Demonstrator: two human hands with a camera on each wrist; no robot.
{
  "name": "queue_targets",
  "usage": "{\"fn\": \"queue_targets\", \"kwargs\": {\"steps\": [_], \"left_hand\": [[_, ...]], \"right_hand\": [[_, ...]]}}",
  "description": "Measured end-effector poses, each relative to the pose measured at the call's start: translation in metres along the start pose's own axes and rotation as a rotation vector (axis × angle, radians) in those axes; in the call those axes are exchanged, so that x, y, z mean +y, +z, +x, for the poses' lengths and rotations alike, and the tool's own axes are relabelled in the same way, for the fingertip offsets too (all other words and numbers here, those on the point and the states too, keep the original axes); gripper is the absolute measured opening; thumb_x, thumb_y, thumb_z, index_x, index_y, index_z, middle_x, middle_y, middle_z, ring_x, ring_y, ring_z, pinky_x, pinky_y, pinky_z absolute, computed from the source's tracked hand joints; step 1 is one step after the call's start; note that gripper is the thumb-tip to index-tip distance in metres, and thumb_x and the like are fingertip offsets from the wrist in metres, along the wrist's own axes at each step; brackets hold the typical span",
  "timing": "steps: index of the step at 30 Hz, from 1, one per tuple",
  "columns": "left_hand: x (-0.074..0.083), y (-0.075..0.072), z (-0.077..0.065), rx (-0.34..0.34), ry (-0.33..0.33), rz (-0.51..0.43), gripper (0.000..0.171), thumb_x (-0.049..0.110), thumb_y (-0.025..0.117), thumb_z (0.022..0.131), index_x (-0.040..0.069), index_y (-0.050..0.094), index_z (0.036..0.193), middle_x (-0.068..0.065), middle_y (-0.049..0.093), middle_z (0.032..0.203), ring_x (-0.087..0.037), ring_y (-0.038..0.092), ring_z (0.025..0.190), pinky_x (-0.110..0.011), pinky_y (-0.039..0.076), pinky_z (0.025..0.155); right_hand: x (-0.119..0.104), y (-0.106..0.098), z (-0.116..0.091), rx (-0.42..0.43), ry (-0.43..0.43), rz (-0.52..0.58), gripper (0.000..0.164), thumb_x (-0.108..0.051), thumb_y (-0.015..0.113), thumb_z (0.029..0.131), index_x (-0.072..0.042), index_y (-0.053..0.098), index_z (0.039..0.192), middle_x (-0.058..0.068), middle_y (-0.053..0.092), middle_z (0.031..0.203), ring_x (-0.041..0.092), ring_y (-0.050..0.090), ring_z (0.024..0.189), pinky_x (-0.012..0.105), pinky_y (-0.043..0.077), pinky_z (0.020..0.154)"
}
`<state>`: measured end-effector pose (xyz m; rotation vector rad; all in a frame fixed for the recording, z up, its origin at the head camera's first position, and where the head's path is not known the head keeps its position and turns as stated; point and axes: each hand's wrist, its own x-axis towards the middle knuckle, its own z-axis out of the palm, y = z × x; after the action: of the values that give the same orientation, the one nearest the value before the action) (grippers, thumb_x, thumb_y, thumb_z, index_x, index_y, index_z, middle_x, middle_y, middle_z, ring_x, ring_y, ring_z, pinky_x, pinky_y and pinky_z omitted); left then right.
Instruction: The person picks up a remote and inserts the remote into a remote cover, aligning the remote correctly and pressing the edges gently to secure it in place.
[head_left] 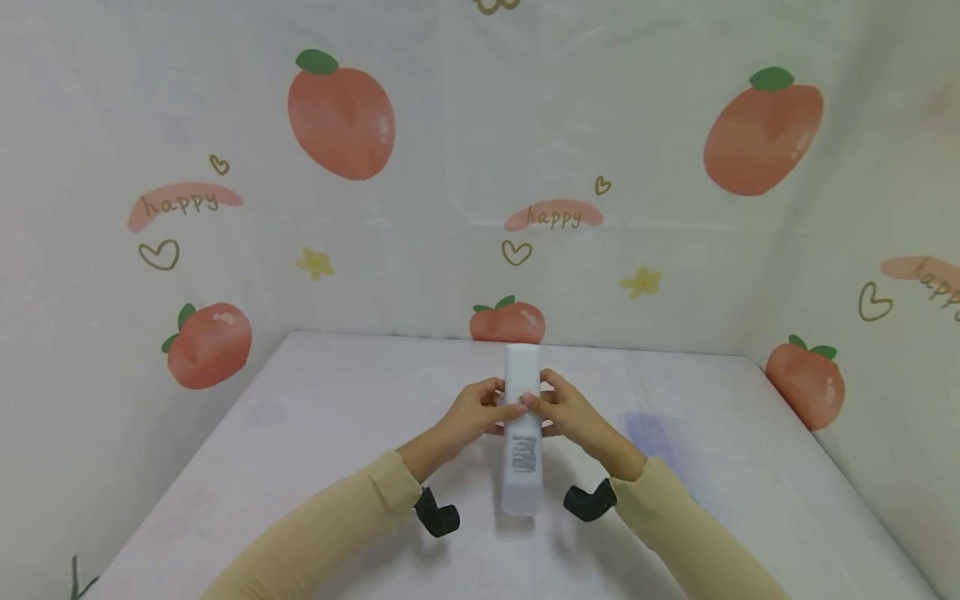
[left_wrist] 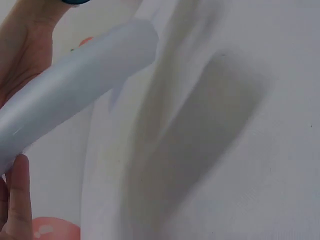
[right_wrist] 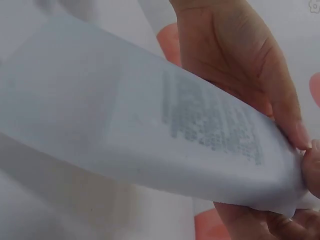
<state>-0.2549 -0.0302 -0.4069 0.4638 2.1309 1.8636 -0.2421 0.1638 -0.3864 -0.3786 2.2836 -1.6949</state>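
Observation:
A long, narrow white box-like package point(head_left: 522, 458) with grey print stands out over the table, its near end tilted down toward me. My left hand point(head_left: 474, 410) grips it from the left, thumb on the upper face and fingers at the side and below. From the right, my right hand point(head_left: 573, 414) grips it the same way; the two thumbs almost meet in the middle. In the right wrist view the package point(right_wrist: 140, 130) looks wrapped in a frosted, translucent film. The left wrist view shows its plain side point(left_wrist: 85, 75) above its shadow; some fingers are hidden behind it.
A pale cloth covers the table point(head_left: 337, 400), with a faint purple patch point(head_left: 652, 442) at the right. Behind it hangs a white curtain point(head_left: 450, 167) printed with fruit, hearts and words. Black wrist cameras hang below both sleeves, the left camera point(head_left: 437, 514) and the right camera point(head_left: 590, 500).

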Motion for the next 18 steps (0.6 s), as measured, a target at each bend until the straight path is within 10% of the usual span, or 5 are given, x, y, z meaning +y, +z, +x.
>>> {"fn": "queue_targets", "kwargs": {"steps": [9,18], "left_hand": [[0.007,-0.011,0.0,0.024,-0.102,-0.138,0.037,0.026,0.066,0.092,0.002,0.059,0.119,-0.007,0.068,0.102,-0.017,0.067,0.087,-0.038,0.057,0.083],[0.009,-0.014,0.004,-0.005,-0.165,-0.187,0.038,0.024,0.063,0.094,0.0,0.057,0.122,-0.003,0.068,0.095,-0.015,0.064,0.083,-0.031,0.056,0.078]], "right_hand": [[0.005,-0.009,-0.003,-0.119,-0.083,0.177,0.049,-0.025,0.054,0.1,-0.012,0.018,0.131,0.018,0.057,0.116,0.023,0.064,0.1,0.051,0.052,0.091],[0.011,-0.008,-0.005,-0.13,-0.188,0.151,0.034,0.0,0.066,0.088,0.005,0.041,0.111,0.005,0.053,0.101,0.017,0.064,0.088,0.041,0.059,0.079]]}}
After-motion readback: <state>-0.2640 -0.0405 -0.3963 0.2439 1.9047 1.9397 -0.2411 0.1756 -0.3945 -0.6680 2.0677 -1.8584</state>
